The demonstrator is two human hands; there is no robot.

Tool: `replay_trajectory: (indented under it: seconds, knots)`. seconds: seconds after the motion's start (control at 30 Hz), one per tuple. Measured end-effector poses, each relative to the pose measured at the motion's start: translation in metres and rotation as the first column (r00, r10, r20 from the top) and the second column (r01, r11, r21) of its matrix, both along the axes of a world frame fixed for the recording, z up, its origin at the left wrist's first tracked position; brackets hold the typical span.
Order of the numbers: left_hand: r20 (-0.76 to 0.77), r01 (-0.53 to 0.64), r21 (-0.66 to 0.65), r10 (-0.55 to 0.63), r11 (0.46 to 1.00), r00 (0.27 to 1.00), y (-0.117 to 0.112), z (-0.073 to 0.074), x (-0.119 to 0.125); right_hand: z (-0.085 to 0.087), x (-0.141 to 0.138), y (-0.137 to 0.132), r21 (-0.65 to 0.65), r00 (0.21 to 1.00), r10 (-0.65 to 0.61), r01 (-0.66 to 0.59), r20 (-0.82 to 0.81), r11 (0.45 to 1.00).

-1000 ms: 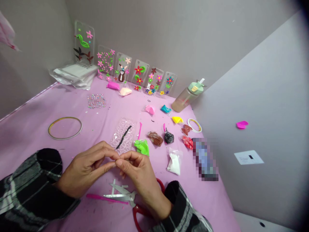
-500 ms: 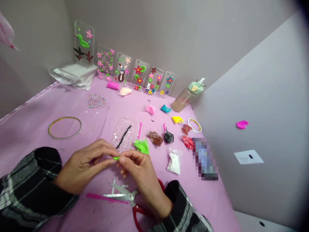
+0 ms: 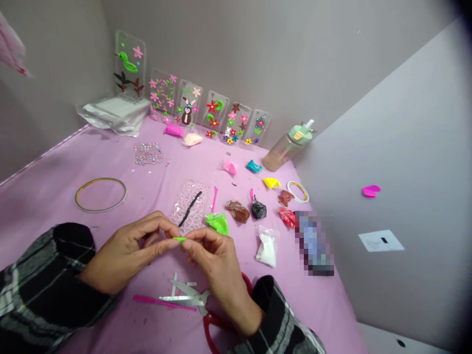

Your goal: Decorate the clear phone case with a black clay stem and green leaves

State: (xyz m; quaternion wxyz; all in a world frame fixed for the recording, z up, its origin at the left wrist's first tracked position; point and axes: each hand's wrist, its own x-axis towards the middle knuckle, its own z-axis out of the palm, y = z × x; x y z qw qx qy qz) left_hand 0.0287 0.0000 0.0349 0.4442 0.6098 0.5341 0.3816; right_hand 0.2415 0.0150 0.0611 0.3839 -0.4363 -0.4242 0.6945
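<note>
A small green clay piece (image 3: 179,239) is pinched between the fingertips of the left hand (image 3: 127,255) and the right hand (image 3: 216,263), both closed on it, above the pink table (image 3: 55,196). At 12 o'clock from it a clear phone case (image 3: 188,205) is lying; at 6 o'clock the scissors (image 3: 191,297) are lying.

A pink tabletop (image 3: 55,182) fills the near and left part of the scene, fitted into a corner. A plain grey wall (image 3: 228,44) runs along its far edge, and another grey wall (image 3: 40,113) closes the left side. On the right a pale grey panel (image 3: 405,162) slopes along the tabletop's edge. The light is soft and even, with faint shadows.
</note>
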Motion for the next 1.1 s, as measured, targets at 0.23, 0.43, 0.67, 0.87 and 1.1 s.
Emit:
replay_trajectory:
  seconds: [0.23, 0.43, 0.67, 0.87, 1.1]
  knots:
    - [-0.012, -0.035, -0.04, 0.035, 0.999, 0.999, 0.002, 0.005, 0.004, -0.001, 0.001, 0.001, 0.03, 1.0, -0.004, 0.004, 0.008, 1.0]
    - [-0.049, 0.035, -0.079, -0.039, 0.996, 0.998, 0.003, 0.003, -0.004, -0.004, 0.001, 0.002, 0.052, 1.0, -0.002, 0.0, 0.03, 0.999]
    - [0.014, -0.023, -0.015, 0.023, 1.0, 1.0, -0.001, -0.005, 0.003, 0.0, 0.0, 0.001, 0.044, 0.999, 0.004, -0.006, 0.033, 0.999]
    - [-0.019, 0.005, -0.04, -0.006, 0.999, 1.0, -0.004, 0.005, 0.004, 0.002, 0.0, 0.0, 0.036, 0.999, -0.01, 0.008, 0.044, 0.999]
    - [-0.01, 0.005, -0.005, -0.005, 1.0, 1.0, -0.003, -0.01, 0.002, 0.002, -0.001, 0.0, 0.059, 0.999, -0.007, 0.004, 0.047, 0.998]
